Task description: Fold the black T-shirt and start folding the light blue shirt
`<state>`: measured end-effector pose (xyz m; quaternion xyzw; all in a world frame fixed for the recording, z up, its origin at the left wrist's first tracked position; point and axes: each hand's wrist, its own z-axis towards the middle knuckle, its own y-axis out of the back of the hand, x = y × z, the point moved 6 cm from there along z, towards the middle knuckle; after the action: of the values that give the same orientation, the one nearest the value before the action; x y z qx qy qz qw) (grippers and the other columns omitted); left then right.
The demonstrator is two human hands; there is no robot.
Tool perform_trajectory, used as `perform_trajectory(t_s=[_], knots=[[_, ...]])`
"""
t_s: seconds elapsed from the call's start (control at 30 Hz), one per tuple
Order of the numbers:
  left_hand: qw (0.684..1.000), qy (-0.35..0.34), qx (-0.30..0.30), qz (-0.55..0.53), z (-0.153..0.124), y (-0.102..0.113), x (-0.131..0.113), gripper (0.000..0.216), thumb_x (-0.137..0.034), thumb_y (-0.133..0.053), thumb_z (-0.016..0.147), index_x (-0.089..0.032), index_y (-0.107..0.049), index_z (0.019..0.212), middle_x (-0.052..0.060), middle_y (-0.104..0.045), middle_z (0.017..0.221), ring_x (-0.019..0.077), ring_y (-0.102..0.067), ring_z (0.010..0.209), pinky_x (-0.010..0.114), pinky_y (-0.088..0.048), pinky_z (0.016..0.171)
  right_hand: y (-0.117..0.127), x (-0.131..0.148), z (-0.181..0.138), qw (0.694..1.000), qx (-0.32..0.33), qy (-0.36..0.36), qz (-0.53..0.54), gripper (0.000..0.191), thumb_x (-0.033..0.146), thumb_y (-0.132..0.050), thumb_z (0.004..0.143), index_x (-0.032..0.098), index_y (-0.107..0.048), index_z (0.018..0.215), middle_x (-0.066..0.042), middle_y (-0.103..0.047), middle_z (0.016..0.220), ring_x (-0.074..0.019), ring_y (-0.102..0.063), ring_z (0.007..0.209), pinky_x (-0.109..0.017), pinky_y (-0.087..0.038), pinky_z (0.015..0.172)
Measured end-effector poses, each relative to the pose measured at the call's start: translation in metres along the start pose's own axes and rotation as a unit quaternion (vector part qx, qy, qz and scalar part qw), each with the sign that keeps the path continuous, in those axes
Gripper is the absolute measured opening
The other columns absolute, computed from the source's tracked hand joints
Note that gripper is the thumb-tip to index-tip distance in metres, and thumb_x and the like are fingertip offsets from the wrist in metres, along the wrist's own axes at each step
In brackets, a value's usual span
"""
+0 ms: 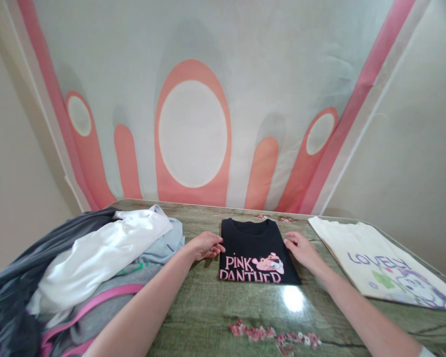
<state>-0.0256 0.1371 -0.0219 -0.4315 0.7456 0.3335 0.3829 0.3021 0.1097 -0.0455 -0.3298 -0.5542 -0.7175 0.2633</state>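
A black T-shirt [250, 248], folded into a neat near-rectangle, lies flat on the table with its neckline toward the wall. Pink "PINK PANTHER" lettering and a pink cartoon head show on its front. At its left edge is my left hand [207, 245], loosely curled, the fingertips at the cloth and somewhat apart. My right hand [301, 248] is by the upper right edge, its fingers stretched toward the shirt and parted. Neither hand visibly grips the fabric, though light contact at the edges cannot be ruled out.
On the left, a loose heap of clothes holds a white garment [107, 253], dark cloth [7, 297] and grey cloth with pink trim [107, 302]. A folded cream "LOVELY" shirt [386, 263] lies right. The wood-patterned table [193, 317] meets a wall covering [301, 59] behind.
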Motion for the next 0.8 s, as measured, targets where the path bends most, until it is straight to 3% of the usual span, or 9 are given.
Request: perform_trajectory(t_s=[0.47,0.63,0.8], knots=[[1.000,0.002,-0.017,-0.006,0.004,0.000,0.003,0.025,-0.032,-0.059,0.077,-0.010,-0.057,0.065,0.004,-0.062,0.056,0.0039,-0.048,0.037,0.014,-0.037,0.038,-0.005,0.013,-0.011,0.989,-0.033,0.007,-0.142,0.035,0.044,-0.044,0.078,0.020,-0.049,0.103,0.000,-0.061,0.070,-0.0158,-0.056,0.061,-0.027,-0.038,0.058],[0.998,-0.020,-0.037,0.047,-0.003,-0.004,-0.002,0.028,-0.035,-0.064,0.071,-0.009,-0.059,0.060,0.004,-0.062,0.054,0.0053,-0.050,0.039,0.015,-0.039,0.039,-0.006,0.017,-0.013,0.983,-0.043,0.019,-0.176,0.034,0.043,-0.045,0.079,0.020,-0.049,0.103,-0.001,-0.061,0.076,-0.0173,-0.057,0.069,-0.028,-0.039,0.061],[0.985,-0.041,-0.093,0.142,-0.005,-0.005,-0.007,0.023,-0.027,-0.058,0.074,-0.010,-0.060,0.059,0.001,-0.059,0.048,0.0058,-0.049,0.038,0.016,-0.040,0.040,-0.006,0.031,-0.020,0.969,-0.066,0.056,-0.231,0.033,0.039,-0.044,0.081,0.018,-0.049,0.106,-0.007,-0.059,0.091,-0.0206,-0.056,0.084,-0.031,-0.040,0.071]])
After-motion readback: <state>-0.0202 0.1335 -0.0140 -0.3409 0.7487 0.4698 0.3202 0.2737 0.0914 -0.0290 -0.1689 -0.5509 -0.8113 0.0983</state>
